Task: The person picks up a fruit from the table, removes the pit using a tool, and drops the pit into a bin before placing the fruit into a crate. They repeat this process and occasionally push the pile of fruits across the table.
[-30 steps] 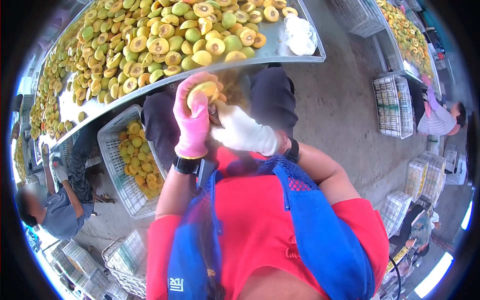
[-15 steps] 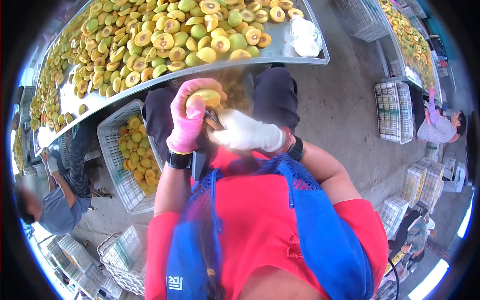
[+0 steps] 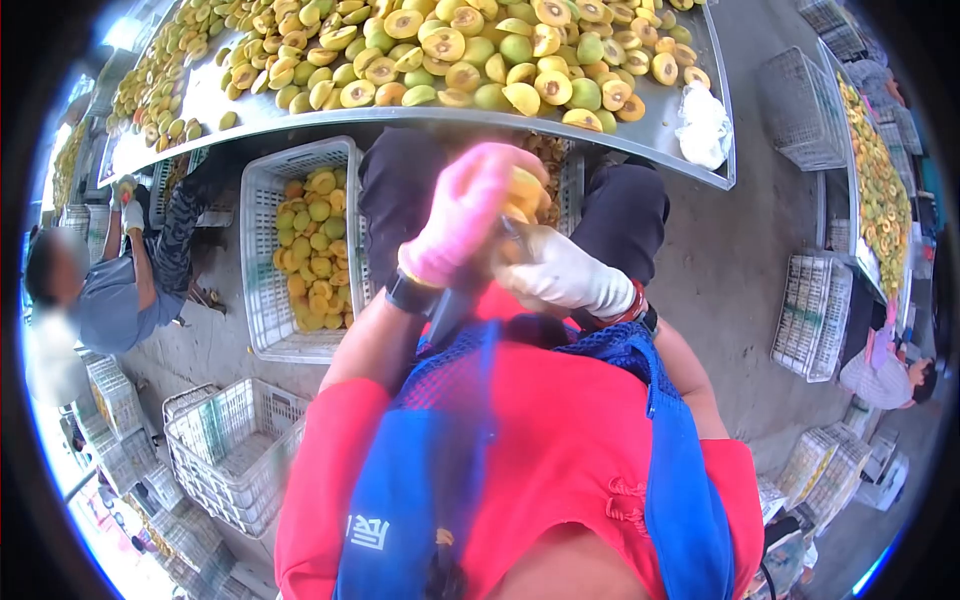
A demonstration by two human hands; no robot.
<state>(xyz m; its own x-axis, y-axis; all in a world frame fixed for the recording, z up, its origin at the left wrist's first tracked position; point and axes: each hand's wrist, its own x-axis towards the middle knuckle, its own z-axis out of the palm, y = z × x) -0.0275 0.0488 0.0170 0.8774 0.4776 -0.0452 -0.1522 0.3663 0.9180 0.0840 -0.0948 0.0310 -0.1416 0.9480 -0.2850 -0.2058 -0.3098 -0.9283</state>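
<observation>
My left hand (image 3: 465, 215), in a pink glove, is closed around a yellow stone fruit (image 3: 527, 190). Blur hides whether that fruit is whole or cut. My right hand (image 3: 575, 275), in a white glove, is closed on a small dark metal hand tool (image 3: 512, 230), held against the lower side of the fruit. The tool's tip and exact kind cannot be made out. Both hands are together above my lap, short of the metal table (image 3: 640, 150). Many halved, yellow-green stone fruits (image 3: 443, 45) lie on it, some showing brown stones or hollows.
Left of my legs stands a white crate (image 3: 300, 345) of yellow fruit. Stacked crates (image 3: 235, 430) are at lower left. A crumpled white plastic bag (image 3: 705, 125) lies at the table's right corner. One person (image 3: 120, 290) sits at left, another (image 3: 880, 380) by the right-hand table.
The whole view has shifted, so the table, crate and hands appear farther right. My hands still hold the fruit and tool together; the left hand has turned more over the fruit.
</observation>
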